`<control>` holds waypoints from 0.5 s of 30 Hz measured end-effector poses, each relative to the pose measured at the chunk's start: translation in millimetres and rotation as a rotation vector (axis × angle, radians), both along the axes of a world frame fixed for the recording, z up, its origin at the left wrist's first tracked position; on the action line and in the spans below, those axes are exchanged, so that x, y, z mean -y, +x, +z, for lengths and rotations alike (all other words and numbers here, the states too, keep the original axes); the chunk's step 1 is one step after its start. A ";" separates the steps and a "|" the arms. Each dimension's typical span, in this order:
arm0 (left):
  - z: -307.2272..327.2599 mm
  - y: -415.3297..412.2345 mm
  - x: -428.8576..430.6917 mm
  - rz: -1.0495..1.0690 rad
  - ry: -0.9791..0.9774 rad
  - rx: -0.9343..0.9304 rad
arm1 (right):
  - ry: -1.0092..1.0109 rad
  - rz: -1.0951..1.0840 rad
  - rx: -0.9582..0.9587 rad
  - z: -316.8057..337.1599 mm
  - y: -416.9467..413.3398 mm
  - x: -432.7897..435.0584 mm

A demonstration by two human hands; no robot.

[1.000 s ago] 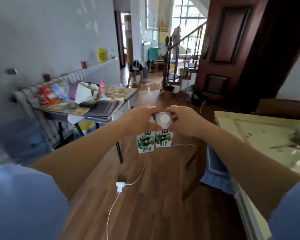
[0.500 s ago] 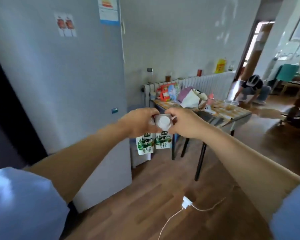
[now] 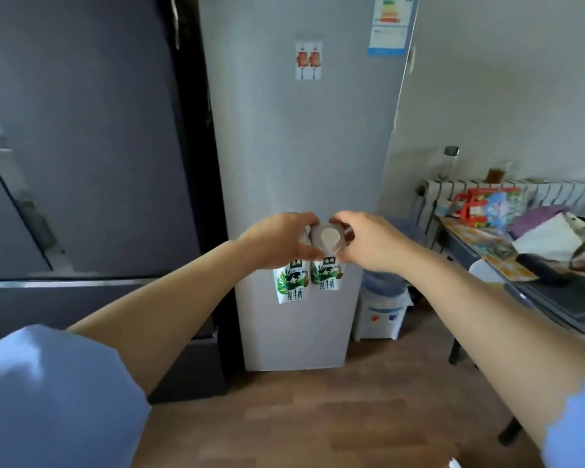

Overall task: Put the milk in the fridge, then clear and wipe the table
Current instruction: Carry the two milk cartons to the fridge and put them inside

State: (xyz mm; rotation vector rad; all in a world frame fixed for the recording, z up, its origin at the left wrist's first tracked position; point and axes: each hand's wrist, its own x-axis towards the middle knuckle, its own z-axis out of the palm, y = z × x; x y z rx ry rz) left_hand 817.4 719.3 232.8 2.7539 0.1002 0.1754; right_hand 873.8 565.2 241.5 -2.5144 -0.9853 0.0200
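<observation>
Two bare forearms reach out from blue sleeves (image 3: 48, 400). The left hand (image 3: 277, 239) curls its fingers round the top of the left milk carton (image 3: 293, 283); the right hand (image 3: 368, 239) grips the top of the right milk carton (image 3: 326, 276) likewise. The cartons hang below the fingers, side by side and touching, with a small round-lidded cup (image 3: 328, 236) pinched between both hands above them (contents unclear). Just beyond stands the grey fridge (image 3: 301, 146), door closed. Farther right are a water dispenser (image 3: 382, 309) and a cluttered counter (image 3: 460, 243).
</observation>
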 end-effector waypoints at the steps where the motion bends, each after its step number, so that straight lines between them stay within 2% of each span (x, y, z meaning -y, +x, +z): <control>1: 0.1 -3.3 -0.9 0.018 0.000 0.000 | 0.000 0.013 0.002 -1.5 0.0 -2.5; 15: -6.6 -16.1 -22.3 0.143 0.022 -0.033 | 0.003 0.141 0.001 -14.1 14.0 -36.4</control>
